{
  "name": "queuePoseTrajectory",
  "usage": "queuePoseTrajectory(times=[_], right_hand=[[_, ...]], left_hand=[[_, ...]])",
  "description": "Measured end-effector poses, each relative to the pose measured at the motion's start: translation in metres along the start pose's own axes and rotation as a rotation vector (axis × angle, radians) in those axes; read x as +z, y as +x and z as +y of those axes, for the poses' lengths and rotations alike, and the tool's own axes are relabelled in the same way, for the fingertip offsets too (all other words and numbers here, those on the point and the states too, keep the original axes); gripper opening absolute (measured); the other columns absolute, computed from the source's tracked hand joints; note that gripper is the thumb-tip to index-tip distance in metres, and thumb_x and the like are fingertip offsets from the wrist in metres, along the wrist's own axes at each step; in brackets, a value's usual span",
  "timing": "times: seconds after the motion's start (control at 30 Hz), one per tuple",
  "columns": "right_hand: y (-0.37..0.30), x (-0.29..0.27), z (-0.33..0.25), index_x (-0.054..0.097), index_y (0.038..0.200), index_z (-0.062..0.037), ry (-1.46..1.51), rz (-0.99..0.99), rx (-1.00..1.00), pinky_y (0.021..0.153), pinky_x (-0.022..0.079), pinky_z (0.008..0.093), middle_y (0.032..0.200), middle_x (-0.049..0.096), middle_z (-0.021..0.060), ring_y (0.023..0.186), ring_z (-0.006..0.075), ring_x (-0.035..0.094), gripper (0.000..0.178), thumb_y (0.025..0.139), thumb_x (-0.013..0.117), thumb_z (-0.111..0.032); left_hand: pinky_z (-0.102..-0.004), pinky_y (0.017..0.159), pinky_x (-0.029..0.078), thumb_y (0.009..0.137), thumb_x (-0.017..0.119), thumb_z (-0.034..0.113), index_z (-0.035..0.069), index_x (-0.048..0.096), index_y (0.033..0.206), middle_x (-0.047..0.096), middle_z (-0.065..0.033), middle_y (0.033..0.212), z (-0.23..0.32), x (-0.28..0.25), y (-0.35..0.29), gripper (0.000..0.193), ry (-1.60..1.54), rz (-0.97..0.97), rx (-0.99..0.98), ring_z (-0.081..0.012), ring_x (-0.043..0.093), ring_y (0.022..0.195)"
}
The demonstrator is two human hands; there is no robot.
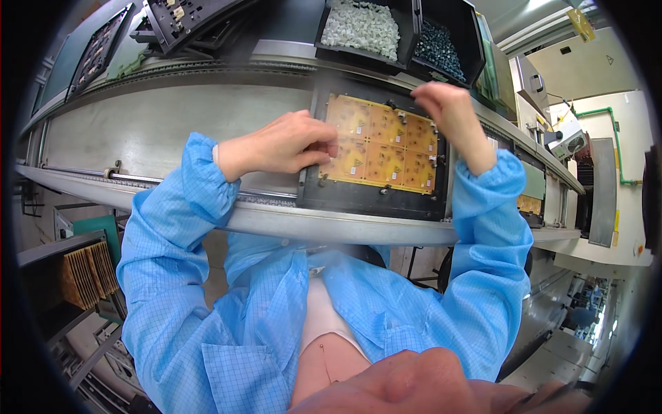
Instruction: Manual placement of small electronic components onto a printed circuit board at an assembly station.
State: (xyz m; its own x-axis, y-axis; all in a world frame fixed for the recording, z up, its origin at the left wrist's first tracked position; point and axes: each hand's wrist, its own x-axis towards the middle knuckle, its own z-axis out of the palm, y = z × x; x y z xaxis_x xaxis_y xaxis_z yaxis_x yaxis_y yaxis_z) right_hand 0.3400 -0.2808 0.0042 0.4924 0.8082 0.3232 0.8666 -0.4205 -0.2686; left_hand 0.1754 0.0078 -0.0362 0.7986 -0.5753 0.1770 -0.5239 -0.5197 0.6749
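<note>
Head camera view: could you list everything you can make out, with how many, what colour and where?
Conveyor: 1, grey metal, across the middle
Frame: 1, black, on the conveyor
Board panel: 1, yellow, in the frame
Bins: 2, black, beyond the frame
White parts: uncounted, white, left bin
Dark parts: uncounted, dark blue, right bin
Trays: at least 2, black, upper left
Upright boards: several, tan, lower left
Pipe: 1, green, far right
Sleeves: 2, light blue, both arms
Left hand: 1, bare, at the panel's left edge
Right hand: 1, bare, over the frame's upper right
</note>
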Motion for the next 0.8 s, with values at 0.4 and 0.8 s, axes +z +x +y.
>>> queuePoseTrajectory(times=[0.4,0.8], right_hand=[[0.082,0.003,0.055,0.074,0.102,-0.0061,-0.247,0.051,0.285,0.086,0.055,0.0453,0.098,0.07,0.0202,0.096,0.0397,0.067,0.02,0.082,0.072,-0.011],[0.048,-0.029,-0.005,0.075,0.098,-0.002,0.47,0.269,0.41,0.067,0.056,0.0358,0.083,0.073,0.0172,0.072,0.0285,0.071,0.019,0.081,0.069,-0.005]], left_hand=[[-0.0336,0.071,0.054,0.084,0.071,0.009,0.002,0.069,0.092,0.072,-0.0117,0.084,0.055,-0.047,-0.05,0.011,0.043,0.053,-0.328,-0.0261,0.07,0.077],[-0.0364,0.07,0.055,0.079,0.075,0.016,0.007,0.076,0.088,0.073,-0.0099,0.084,0.051,0.005,0.036,0.013,0.166,0.24,-0.237,-0.0251,0.07,0.079]])
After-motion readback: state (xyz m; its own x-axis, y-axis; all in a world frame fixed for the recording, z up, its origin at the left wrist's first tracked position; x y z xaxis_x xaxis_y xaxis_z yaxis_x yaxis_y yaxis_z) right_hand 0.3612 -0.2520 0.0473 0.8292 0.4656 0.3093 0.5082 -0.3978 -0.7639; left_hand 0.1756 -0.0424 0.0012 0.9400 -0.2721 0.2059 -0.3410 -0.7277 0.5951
